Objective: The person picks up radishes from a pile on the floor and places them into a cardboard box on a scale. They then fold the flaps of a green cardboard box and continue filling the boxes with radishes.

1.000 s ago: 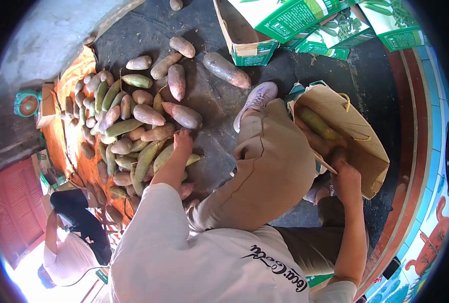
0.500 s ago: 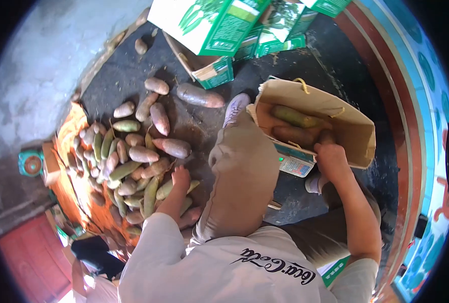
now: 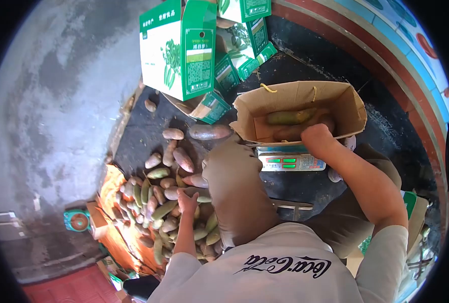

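My left hand (image 3: 187, 201) is closed around a long grey-green radish (image 3: 204, 195) at the right side of a big radish pile (image 3: 156, 209). My right hand (image 3: 317, 137) reaches over the near edge of an open cardboard box (image 3: 244, 118); its fingertips are hidden. Inside the box, a green radish (image 3: 290, 117) lies at the back and a brownish one (image 3: 289, 133) in front of it. Another brownish radish (image 3: 327, 120) is just beyond my right hand. The box sits on a digital scale (image 3: 285, 161) with lit green displays.
Green-and-white cartons (image 3: 199, 60) stand at the top, near a grey wall (image 3: 58, 101). A large radish (image 3: 210, 132) and several smaller ones lie on the dark floor. An orange sheet (image 3: 114, 227) lies under the pile. A teal round device (image 3: 77, 220) is at the left.
The view has turned and shifted, so the box appears more level and the scale's displays show. My left hand has closed on a radish in the pile. My right hand is still at the box.
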Action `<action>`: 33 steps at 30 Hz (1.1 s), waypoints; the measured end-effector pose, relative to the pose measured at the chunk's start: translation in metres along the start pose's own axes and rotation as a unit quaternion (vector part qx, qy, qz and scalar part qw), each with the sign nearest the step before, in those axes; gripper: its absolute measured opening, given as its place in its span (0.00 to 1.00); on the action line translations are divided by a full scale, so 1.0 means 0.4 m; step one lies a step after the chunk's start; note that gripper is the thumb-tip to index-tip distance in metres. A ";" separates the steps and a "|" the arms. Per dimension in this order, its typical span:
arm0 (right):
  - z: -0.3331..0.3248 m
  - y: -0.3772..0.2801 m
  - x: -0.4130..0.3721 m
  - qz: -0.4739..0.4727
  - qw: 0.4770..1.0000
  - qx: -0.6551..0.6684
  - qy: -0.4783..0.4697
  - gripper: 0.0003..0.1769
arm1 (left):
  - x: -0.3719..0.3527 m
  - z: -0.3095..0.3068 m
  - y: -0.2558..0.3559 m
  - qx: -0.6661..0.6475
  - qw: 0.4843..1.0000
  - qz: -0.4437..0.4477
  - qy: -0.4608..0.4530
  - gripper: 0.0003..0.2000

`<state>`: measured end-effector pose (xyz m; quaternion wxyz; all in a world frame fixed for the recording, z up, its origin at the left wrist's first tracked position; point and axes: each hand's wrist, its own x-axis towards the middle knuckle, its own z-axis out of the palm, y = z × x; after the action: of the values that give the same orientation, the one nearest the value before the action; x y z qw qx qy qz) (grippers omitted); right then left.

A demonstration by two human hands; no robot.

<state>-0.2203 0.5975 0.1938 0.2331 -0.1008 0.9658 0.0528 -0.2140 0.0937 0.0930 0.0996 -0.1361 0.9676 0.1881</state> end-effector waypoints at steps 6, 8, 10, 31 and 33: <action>0.006 -0.004 -0.003 0.000 1.000 0.014 0.010 0.09 | 0.017 -0.193 0.253 -0.168 0.951 0.148 0.212 0.24; -0.001 -0.007 -0.004 0.005 1.000 0.014 -0.008 0.10 | 0.022 -0.253 0.337 -0.257 0.914 0.199 0.242 0.21; -0.011 -0.007 -0.009 0.002 1.000 0.023 -0.019 0.11 | -0.005 -0.324 0.446 -0.327 0.881 0.238 0.244 0.19; -0.019 -0.020 -0.004 0.008 0.997 0.050 -0.065 0.18 | -0.074 -0.141 0.966 -0.137 0.887 0.440 -0.002 0.25; -0.028 -0.021 -0.013 -0.002 0.997 0.039 -0.067 0.17 | -0.087 -0.130 0.971 -0.102 0.893 0.439 -0.008 0.24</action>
<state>-0.2186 0.5886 0.2056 0.3011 -0.0894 0.9492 0.0210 -0.3053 0.4278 0.2795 0.0006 0.2941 0.9036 0.3114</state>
